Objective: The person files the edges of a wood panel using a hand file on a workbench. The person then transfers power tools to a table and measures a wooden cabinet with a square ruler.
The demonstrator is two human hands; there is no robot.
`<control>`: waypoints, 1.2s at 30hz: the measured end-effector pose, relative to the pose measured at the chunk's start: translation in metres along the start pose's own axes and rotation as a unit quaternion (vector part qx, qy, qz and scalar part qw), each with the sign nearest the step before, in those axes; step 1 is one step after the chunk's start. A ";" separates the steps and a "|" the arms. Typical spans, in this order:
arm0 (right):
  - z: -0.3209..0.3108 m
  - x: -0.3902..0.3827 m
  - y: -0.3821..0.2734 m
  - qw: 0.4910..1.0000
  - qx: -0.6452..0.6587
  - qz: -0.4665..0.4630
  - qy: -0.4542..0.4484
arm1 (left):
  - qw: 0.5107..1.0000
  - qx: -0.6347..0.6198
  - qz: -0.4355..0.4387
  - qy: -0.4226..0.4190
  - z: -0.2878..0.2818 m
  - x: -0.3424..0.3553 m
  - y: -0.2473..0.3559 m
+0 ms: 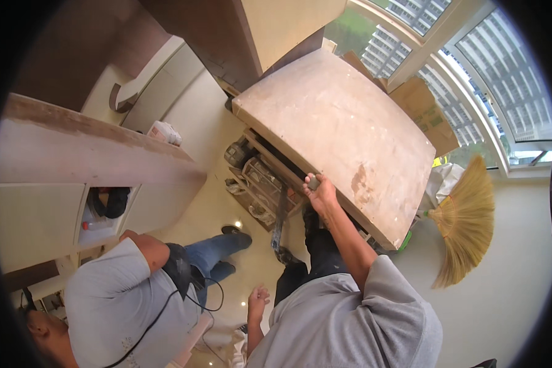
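Observation:
My right hand [319, 192] is closed around a small grey piece [313, 183], whose kind I cannot make out. It is held by the near left edge of a large, dusty wooden-topped table [337, 122], which has a brown stain near its closer end. My left hand [259, 299] hangs low beside my body, fingers loosely curled and slightly apart, with nothing visible in it. Under the tabletop, a rack of tools and metal parts [260, 184] is partly hidden.
A co-worker in a grey shirt [122, 300] bends at the left beside a long cabinet [37, 214], a black cord trailing behind. A straw broom [466, 224] leans at the right wall. Cardboard [423, 113] stands by the windows. A tall brown cabinet [227, 43] rises beyond the table.

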State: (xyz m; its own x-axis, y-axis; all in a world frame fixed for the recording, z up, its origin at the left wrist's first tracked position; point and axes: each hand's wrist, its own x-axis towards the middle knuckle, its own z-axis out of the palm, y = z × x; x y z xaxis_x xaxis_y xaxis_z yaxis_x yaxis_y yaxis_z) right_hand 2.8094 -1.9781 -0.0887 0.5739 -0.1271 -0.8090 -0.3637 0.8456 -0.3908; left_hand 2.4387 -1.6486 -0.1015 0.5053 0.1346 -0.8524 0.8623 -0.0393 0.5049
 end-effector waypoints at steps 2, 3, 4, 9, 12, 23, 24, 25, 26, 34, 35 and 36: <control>0.001 -0.005 -0.015 0.998 0.031 0.016 -0.057 | 1.000 0.020 0.002 0.010 -0.001 0.003 0.007; -0.001 -0.007 -0.024 0.990 0.041 0.011 -0.132 | 0.998 0.049 0.027 0.013 0.001 0.006 0.013; 0.000 -0.009 -0.031 0.994 0.054 0.001 -0.097 | 0.982 0.187 0.028 0.024 0.003 0.009 0.024; 0.002 -0.024 -0.050 0.994 -0.030 -0.001 -0.107 | 0.981 0.160 0.108 -0.006 0.024 0.005 0.103; 0.004 -0.033 -0.052 0.991 -0.075 -0.025 -0.108 | 0.969 0.158 0.185 -0.037 0.046 0.012 0.164; -0.007 -0.039 -0.048 0.989 -0.074 -0.003 -0.126 | 0.941 0.003 0.226 -0.251 0.246 0.121 0.268; -0.007 -0.043 -0.048 0.988 -0.099 -0.008 -0.116 | 0.934 -0.069 0.200 -0.287 0.257 0.122 0.269; -0.006 -0.047 -0.048 0.989 -0.103 -0.004 -0.104 | 0.921 -0.131 0.223 -0.291 0.264 0.129 0.274; -0.005 -0.050 -0.048 0.989 -0.105 -0.007 -0.104 | 0.926 -0.146 0.198 -0.285 0.262 0.135 0.279; -0.013 -0.046 -0.053 0.965 -0.211 -0.070 -0.140 | 0.888 -0.073 0.278 -0.358 0.199 0.215 0.365; -0.016 -0.045 -0.052 0.950 -0.254 -0.110 -0.146 | 0.887 -0.082 0.260 -0.372 0.199 0.218 0.369; -0.020 -0.044 -0.052 0.932 -0.296 -0.148 -0.145 | 0.877 -0.101 0.265 -0.389 0.199 0.220 0.373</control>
State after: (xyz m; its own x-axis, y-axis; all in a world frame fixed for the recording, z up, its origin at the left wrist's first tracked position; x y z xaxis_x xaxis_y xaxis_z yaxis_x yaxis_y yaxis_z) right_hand 2.7885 -2.0265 -0.0420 0.8565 -0.0899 -0.5082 -0.4506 0.3498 -0.8214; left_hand 2.8786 -1.8306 -0.1278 0.7714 -0.5685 -0.2859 0.5155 0.2948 0.8046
